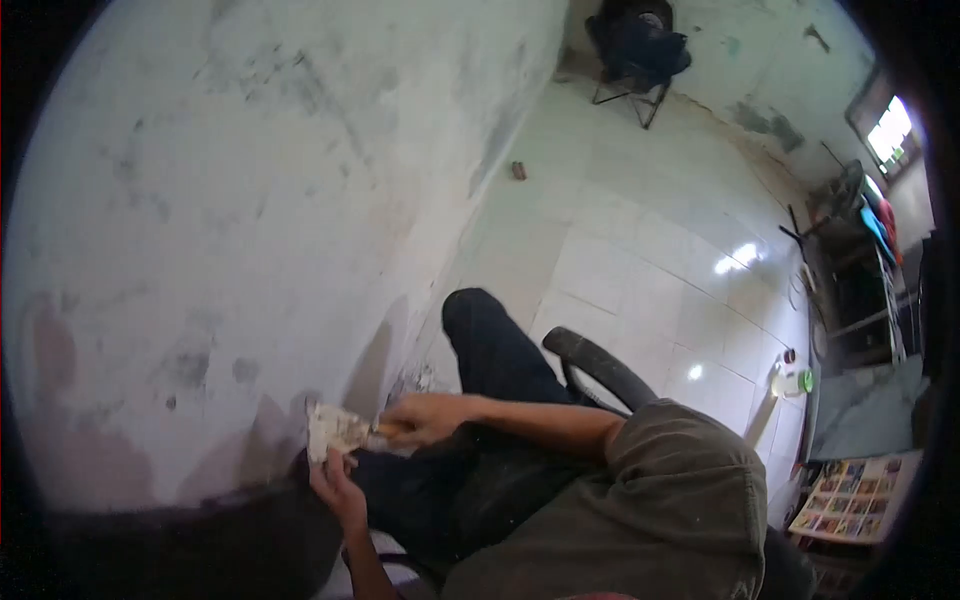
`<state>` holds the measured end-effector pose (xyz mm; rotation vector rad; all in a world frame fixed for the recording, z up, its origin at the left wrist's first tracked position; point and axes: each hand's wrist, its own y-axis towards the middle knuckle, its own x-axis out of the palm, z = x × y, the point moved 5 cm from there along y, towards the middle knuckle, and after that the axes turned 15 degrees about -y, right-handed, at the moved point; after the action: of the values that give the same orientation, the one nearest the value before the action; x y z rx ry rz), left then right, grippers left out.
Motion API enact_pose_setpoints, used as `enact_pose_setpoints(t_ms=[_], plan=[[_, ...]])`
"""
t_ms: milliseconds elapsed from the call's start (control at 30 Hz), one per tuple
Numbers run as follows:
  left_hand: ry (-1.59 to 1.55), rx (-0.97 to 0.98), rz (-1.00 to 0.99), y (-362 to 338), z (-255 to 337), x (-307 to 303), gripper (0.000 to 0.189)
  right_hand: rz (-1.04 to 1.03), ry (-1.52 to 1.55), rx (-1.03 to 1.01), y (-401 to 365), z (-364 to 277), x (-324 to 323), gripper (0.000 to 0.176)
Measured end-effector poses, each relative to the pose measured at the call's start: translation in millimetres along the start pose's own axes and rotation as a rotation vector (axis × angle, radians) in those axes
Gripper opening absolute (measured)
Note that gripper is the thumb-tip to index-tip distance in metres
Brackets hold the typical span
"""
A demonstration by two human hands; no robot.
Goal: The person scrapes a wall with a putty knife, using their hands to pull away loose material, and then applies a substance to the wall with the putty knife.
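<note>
My right hand is closed around the orange-brown handle of a putty knife. The knife's wide blade, coated in whitish material, points left toward the wall. From below, my left hand grips the lower edge of the blade, thumb and fingers against it. Both hands are over my lap, close beside the stained wall. My fingers partly cover the handle and the blade's lower corner.
I sit in a chair with a black armrest. A dark folding chair stands at the far wall. On the tiled floor lies a small brown object. A green-capped container, shelving and a picture sheet are at right.
</note>
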<state>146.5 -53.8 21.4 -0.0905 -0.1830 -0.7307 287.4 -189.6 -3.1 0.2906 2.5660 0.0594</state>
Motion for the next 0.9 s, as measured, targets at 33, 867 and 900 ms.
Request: enact_pose_setpoints(t_ms=[33,867,900], plan=[[0.075,0.094,0.02,-0.5,-5.0,-3.5,0.027,-0.023,0.032,0.005,0.8,4.1,5.3,0.024],[0.08,0.029,-0.011,9.3,-19.4,-13.8,0.031,-0.167,0.133,0.189,2.5,22.1,3.3,0.031],[0.149,0.073,0.002,7.9,-14.1,-12.8,0.034,-0.157,0.103,0.102,3.5,23.6,6.5,0.03]])
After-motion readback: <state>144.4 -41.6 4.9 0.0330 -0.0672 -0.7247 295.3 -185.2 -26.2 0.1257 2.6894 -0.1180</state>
